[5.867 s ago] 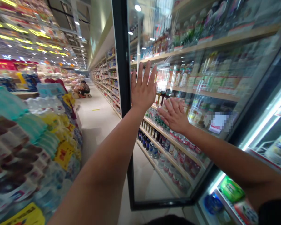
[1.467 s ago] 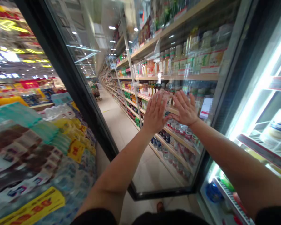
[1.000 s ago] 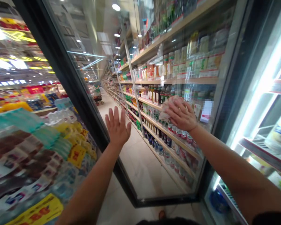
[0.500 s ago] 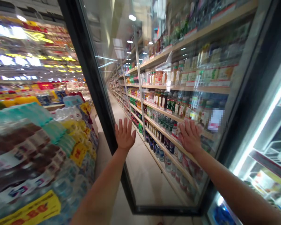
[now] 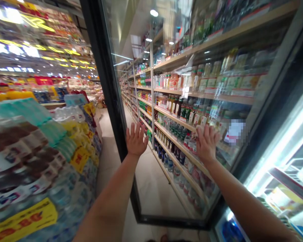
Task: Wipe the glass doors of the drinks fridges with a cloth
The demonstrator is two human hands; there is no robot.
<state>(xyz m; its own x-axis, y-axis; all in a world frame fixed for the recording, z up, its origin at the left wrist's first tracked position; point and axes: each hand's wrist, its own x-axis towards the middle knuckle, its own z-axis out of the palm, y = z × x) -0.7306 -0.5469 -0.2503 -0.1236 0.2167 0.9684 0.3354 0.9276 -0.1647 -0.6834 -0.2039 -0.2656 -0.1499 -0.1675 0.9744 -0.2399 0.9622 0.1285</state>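
A black-framed glass door of a lit refrigerated cabinet stands swung out in front of me. My left hand lies with fingers spread at the door's left side, beside the dark frame. Further right, my right hand is also raised against the glass, its fingers stretched out. Neither hand holds anything. Whether both palms press fully on the pane is hard to see. Through the glass appear wooden shelves with several rows of bottled drinks. A pale label, partly blurred out, is on the door right of my right hand.
Left of the door are stacked packs of bottled drinks with a yellow price sign. A tiled aisle floor runs between them and the door. The lit cabinet interior, with wire racks and packages, is at the right.
My view has shifted slightly, so the door's upper frame appears further right and its bottom edge a little higher and further left. Both hands stay spread at the glass.
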